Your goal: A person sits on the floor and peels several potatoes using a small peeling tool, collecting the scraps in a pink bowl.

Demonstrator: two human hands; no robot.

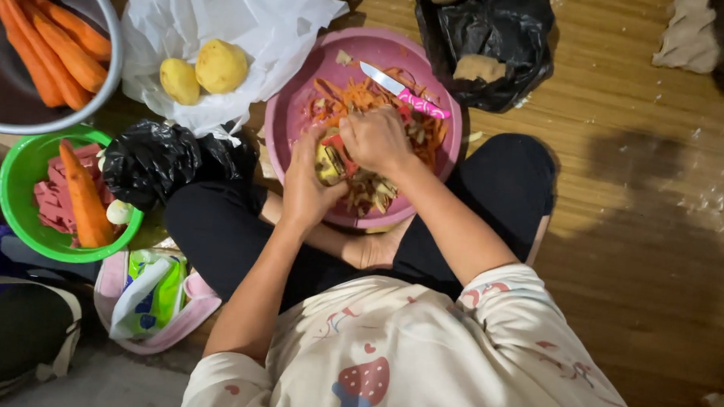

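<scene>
My left hand (306, 185) grips a partly peeled yellow potato (328, 164) over a pink basin (295, 105). My right hand (375, 138) is closed on a red peeler (337, 146) pressed against the potato. Orange and brown peelings (366, 99) fill the basin. A knife with a pink handle (404, 93) lies on the peelings at the basin's far side.
Two whole potatoes (202, 71) rest on a white plastic bag (224, 22). A metal bowl (110, 66) holds peeled carrots (51, 44). A green bowl (18, 167) holds a carrot and pink slices. Black bags (151, 160) (496, 32) lie on the wooden floor (635, 197).
</scene>
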